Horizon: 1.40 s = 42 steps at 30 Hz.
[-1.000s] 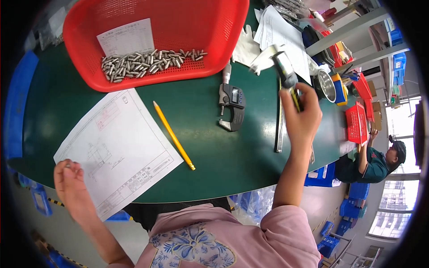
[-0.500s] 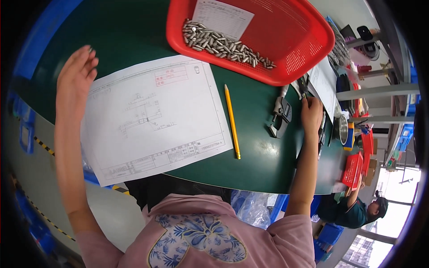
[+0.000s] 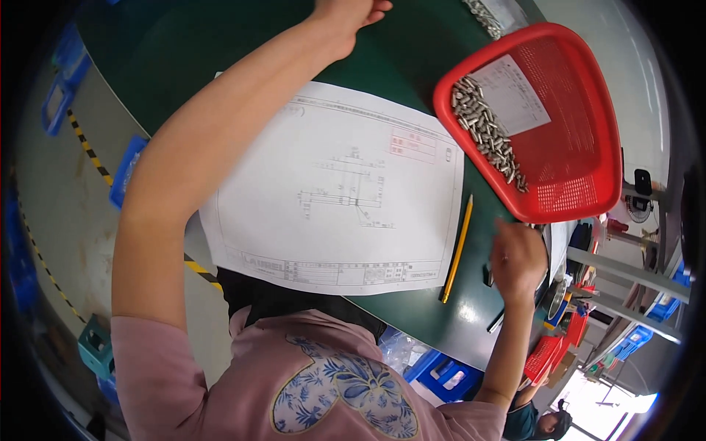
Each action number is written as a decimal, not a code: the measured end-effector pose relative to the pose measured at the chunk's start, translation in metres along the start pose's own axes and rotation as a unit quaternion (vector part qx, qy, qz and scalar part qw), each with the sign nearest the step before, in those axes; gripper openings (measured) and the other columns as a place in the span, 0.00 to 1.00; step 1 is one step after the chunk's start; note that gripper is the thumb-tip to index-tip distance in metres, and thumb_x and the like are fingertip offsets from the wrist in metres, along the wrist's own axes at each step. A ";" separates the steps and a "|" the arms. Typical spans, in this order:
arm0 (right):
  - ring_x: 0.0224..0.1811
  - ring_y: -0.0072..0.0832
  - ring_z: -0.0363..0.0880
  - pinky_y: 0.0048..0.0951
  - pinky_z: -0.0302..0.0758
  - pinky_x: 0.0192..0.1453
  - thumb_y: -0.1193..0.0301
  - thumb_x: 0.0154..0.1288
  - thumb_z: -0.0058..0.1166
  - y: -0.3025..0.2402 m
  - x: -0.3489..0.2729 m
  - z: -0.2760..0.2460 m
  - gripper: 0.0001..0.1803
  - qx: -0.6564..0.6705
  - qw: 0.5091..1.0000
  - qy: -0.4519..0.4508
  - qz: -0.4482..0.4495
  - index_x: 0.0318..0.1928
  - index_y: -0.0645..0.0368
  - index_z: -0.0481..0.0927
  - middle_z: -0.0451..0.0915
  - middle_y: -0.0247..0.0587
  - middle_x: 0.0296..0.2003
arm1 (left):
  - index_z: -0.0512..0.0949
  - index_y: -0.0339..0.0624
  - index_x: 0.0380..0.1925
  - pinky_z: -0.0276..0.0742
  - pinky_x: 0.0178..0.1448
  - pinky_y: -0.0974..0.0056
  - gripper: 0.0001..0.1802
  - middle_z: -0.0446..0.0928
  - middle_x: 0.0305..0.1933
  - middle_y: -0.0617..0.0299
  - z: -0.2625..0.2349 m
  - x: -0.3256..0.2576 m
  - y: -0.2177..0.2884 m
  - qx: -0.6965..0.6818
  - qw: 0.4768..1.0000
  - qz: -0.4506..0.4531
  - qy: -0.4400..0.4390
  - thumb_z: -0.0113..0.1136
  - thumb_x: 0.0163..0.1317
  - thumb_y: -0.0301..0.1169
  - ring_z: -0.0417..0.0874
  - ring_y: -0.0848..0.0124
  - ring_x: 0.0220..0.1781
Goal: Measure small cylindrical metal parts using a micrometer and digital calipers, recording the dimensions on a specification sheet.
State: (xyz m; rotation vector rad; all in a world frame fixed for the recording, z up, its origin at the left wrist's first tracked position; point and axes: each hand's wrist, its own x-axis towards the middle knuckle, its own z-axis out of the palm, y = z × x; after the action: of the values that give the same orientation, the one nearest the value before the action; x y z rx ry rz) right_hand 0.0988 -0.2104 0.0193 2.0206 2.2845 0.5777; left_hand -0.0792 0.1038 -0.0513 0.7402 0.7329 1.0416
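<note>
Green table [image 3: 243, 44], white line drawing sheet [image 3: 338, 191], yellow pencil [image 3: 457, 246]

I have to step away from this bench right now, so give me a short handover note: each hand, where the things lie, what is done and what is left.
Left hand: stretched far across the green table, past the top edge of the drawing sheet; whether it holds anything cannot be told.
Right hand: over dark tools at the table's right edge, just below the red basket; its fingers are hidden, so the grip is unclear.
Things: the sheet lies flat, the yellow pencil lies beside its right edge, and small metal pins are heaped in the basket next to a paper slip.
Done: nothing visibly finished.
Left: the pins all sit in the basket.
</note>
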 end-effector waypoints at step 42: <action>0.15 0.19 0.67 0.16 0.62 0.17 0.87 0.39 0.58 -0.125 0.127 0.045 0.15 0.672 0.729 0.011 0.129 0.17 0.57 0.65 0.71 0.36 0.16 | 0.72 0.37 0.25 0.70 0.36 0.62 0.04 0.74 0.28 0.55 0.005 -0.023 0.014 0.316 0.935 0.077 -0.143 0.50 0.53 0.26 0.75 0.63 0.32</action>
State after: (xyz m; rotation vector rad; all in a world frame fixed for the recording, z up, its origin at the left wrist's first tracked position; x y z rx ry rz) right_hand -0.0270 -0.0876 -0.0325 2.6624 2.6536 -1.6049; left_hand -0.0894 0.0860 -0.0333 1.4941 0.7669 0.8056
